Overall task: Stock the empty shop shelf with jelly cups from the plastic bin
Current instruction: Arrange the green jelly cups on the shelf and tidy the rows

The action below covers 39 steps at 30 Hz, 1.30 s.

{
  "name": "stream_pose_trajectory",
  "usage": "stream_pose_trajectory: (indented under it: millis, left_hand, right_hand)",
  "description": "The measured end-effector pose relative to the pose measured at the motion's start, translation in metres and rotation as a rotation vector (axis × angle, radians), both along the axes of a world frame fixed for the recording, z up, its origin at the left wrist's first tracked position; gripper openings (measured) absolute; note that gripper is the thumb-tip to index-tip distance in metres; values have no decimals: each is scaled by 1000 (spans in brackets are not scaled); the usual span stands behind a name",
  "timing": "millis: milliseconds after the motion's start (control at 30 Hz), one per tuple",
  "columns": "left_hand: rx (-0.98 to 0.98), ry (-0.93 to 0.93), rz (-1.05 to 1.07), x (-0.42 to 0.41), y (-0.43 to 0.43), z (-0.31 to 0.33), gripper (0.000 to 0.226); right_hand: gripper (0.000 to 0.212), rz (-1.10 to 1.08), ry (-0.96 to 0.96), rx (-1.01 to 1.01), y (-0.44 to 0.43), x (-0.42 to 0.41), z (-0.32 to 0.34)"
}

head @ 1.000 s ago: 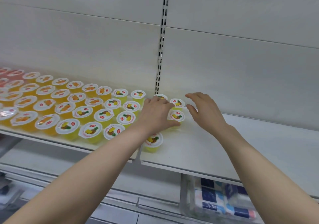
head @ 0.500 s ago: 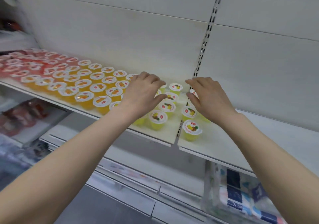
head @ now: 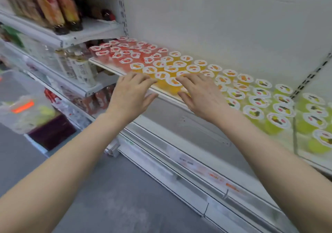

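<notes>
Now L hand [head: 131, 92] & R hand [head: 202, 96], grips released, hover over, maybe touching, orange jelly cups [head: 193, 68].

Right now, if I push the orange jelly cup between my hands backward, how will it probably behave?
The orange jelly cup looks low and wide with a flat lid, so it probably slides rather than tips. Neighbouring cups stand close behind, so they likely shift too. It sits at the shelf edge; pulled forward, it might fall.

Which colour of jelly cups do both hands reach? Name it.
The orange foil-lidded jelly cups, between the red cups and the yellow-green cups.
</notes>
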<state>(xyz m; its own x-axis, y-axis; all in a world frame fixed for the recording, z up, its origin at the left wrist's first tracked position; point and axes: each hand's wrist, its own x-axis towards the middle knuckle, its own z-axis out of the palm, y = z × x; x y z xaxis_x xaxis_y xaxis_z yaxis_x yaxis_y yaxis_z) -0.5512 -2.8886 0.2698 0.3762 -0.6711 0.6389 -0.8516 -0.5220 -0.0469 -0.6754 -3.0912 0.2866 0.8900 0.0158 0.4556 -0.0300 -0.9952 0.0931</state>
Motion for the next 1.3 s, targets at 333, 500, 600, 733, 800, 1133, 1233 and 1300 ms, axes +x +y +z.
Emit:
stream_pose_trajectory:
  millis: [333, 500, 600, 733, 800, 1133, 1233, 1300]
  left_hand:
    - [14, 111, 308, 95, 229, -52, 39]
    - [30, 184, 500, 122, 320, -80, 40]
    - [26, 213, 596, 140, 362, -95, 41]
    - [1, 234, 688, 176, 405, -115, 38]
    - [-23, 256, 734, 201, 422, -122, 37]
    - [-86, 373, 859, 346, 495, -151, 24]
    - [-87, 427, 864, 380, 514, -156, 24]
    - [-74, 448, 866, 405, 529, -161, 24]
  right_hand:
    - [47, 328, 35, 83, 201, 154, -57]
    - [46, 489, 66, 100, 278, 220, -88]
    - [45, 568, 84, 104, 318, 260, -106]
    - [44, 657, 121, 110, 358, 315, -129]
    - [44, 684, 146, 132, 374, 347, -140]
    - [41, 752, 277, 184, 448, 514, -164]
    - [41, 754, 335, 231, 469, 556, -175]
    - [41, 742, 375, 271, 483, 581, -181]
